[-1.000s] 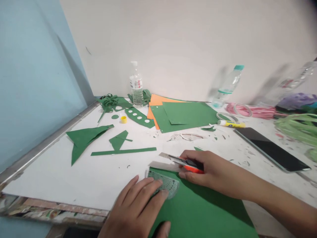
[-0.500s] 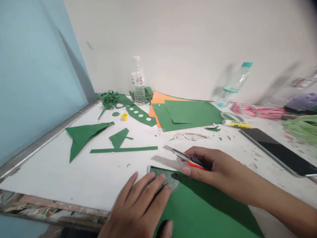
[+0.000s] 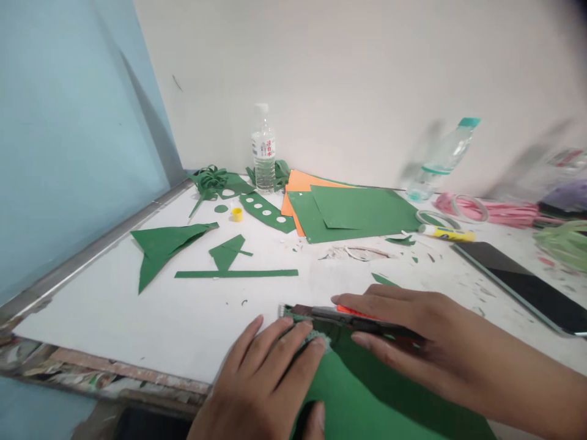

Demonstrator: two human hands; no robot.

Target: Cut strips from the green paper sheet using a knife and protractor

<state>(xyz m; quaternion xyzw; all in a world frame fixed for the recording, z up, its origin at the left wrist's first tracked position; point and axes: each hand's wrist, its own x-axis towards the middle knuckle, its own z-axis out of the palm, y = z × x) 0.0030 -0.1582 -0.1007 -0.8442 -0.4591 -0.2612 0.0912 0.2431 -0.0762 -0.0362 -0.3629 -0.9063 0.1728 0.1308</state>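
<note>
My left hand lies flat with fingers spread, pressing a small clear protractor onto a green paper sheet at the near edge of the white table. My right hand grips an orange and black utility knife, laid low along the sheet's far edge beside the protractor, its tip pointing left. Most of the protractor is hidden under my fingers.
Green paper scraps and a thin green strip lie to the left. Farther back are a stack of green and orange sheets, two water bottles, a yellow cap, a glue stick, tape rolls and a dark tablet.
My right hand lowered the knife from a raised tilt down against the sheet's edge by the protractor. My left hand stayed pressing. The view shifted slightly left.
</note>
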